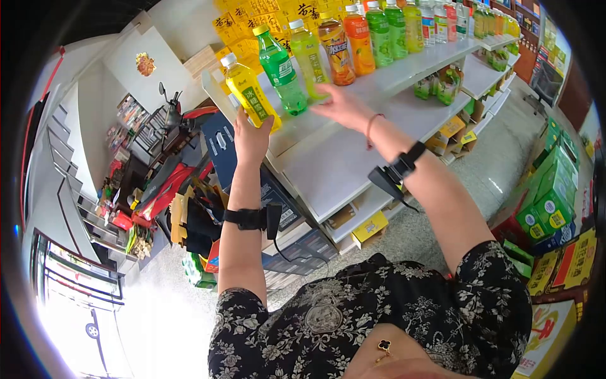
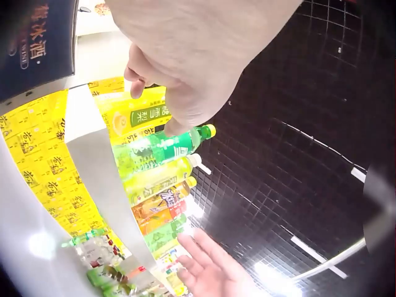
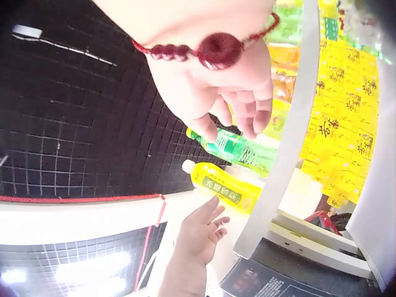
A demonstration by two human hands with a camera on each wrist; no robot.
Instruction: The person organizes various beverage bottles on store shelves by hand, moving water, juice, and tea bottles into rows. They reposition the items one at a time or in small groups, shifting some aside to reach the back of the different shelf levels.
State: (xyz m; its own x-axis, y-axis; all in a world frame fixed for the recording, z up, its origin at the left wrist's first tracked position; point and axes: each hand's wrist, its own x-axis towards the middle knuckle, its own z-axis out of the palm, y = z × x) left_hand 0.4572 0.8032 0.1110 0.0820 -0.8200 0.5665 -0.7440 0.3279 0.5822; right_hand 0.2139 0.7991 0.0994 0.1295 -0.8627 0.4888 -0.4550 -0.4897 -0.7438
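A yellow drink bottle with a white cap (image 1: 248, 90) stands at the near end of the shelf. My left hand (image 1: 254, 138) holds it low down, thumb on one side and fingers on the other; in the left wrist view that hand (image 2: 179, 68) hides part of it. Beside it stands a green soda bottle with a yellow cap (image 1: 281, 72), followed by a pale green-yellow bottle (image 1: 307, 57). My right hand (image 1: 344, 106) reaches over the shelf edge in front of these two, fingers loosely extended, holding nothing. The right wrist view shows its fingers (image 3: 247, 111) close above the green bottle.
More bottles, orange (image 1: 358, 44) and green (image 1: 379, 38) among them, continue along the top white shelf (image 1: 404, 66). Yellow packs (image 1: 249, 19) hang or stack behind. Below is a lower shelf (image 1: 341, 155). Cartons (image 1: 549, 196) stand at right, a red motorbike (image 1: 167, 189) at left.
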